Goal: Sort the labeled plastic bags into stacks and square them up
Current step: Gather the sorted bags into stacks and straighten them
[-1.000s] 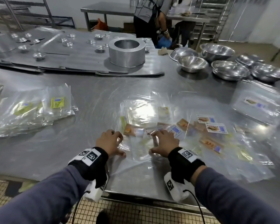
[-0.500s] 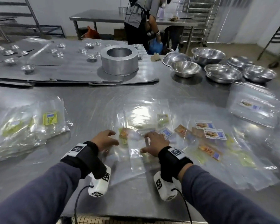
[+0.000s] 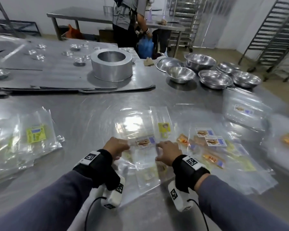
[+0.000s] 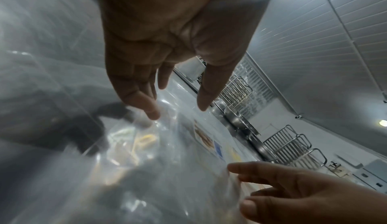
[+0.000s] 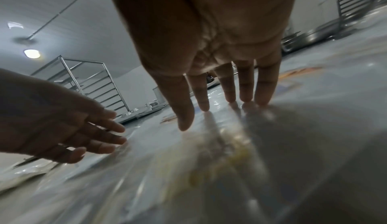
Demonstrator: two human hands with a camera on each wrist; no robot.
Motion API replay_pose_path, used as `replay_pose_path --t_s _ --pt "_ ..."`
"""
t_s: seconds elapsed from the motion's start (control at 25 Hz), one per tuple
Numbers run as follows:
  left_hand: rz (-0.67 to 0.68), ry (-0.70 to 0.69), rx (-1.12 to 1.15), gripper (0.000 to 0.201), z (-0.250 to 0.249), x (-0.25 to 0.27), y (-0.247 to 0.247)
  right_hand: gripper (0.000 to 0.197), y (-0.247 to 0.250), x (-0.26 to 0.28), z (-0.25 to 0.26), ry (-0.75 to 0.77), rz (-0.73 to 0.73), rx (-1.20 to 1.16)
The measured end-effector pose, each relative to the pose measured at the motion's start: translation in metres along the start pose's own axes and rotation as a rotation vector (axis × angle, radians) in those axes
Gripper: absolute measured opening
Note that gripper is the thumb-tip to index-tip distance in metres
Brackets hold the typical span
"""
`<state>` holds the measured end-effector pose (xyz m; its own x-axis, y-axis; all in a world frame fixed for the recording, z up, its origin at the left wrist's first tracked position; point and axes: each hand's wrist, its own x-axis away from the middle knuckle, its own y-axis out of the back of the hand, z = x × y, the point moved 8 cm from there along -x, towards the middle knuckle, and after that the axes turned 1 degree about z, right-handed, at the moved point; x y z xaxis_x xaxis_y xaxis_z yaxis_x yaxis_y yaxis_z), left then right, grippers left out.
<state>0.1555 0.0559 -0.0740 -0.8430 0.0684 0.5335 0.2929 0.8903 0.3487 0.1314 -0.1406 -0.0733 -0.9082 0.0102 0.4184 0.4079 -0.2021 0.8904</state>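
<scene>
My left hand is spread, fingers straight, its fingertips touching the left edge of a clear bag. My right hand is spread too, fingers straight and pressing down on the bag's right side. The bag lies flat on the counter between my two hands, its label with a blue patch at the far end, and it rests on other bags beneath it. Just right of my right hand a loose spread of bags with orange and white labels overlaps across the counter. Far to my left sits a pile of yellow-labelled bags, and far right another stack. Beyond the bags stand a metal ring and several steel bowls. A person stands at a far table.
</scene>
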Motion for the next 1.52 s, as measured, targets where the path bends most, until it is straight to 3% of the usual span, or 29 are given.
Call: replay_pose_path --t_s 0.12,0.24,0.4,0.6,0.76,0.92,1.08,1.28,1.4,1.52 --pt "-0.019 0.019 -0.002 0.016 0.0 -0.004 0.007 0.053 -0.002 -0.002 0.017 0.001 -0.001 -0.078" --pt "-0.017 0.039 0.058 0.042 0.002 -0.004 0.013 0.052 -0.005 -0.006 0.024 0.004 0.003 -0.156" --pt "0.03 0.1 0.195 0.016 0.004 -0.005 0.016 0.057 -0.005 -0.008 0.022 -0.011 -0.052 -0.126" --pt "0.114 -0.033 0.237 0.011 -0.007 -0.008 0.004 0.057 -0.009 -0.009 0.022 -0.011 -0.056 -0.163" --pt "0.086 -0.089 0.311 0.023 -0.011 -0.013 -0.007 0.068 -0.002 -0.002 0.018 0.002 -0.052 -0.363" --pt "0.066 -0.117 0.463 0.034 -0.025 -0.024 -0.009 0.056 0.028 0.02 -0.036 -0.115 -0.182 -0.508" --pt "0.118 -0.24 0.606 0.035 -0.063 -0.019 -0.017 0.027 0.056 0.045 -0.136 -0.34 -0.296 -0.518" --pt "0.192 -0.291 0.572 0.044 -0.09 -0.018 -0.074 0.053 0.066 0.038 -0.243 -0.55 -0.293 -0.406" --pt "0.157 -0.15 0.417 0.05 -0.06 -0.036 -0.113 0.076 0.066 0.018 -0.27 -0.576 -0.268 -0.411" --pt "0.082 0.001 0.361 0.053 -0.028 -0.058 -0.115 0.092 0.063 -0.003 -0.276 -0.597 -0.273 -0.407"
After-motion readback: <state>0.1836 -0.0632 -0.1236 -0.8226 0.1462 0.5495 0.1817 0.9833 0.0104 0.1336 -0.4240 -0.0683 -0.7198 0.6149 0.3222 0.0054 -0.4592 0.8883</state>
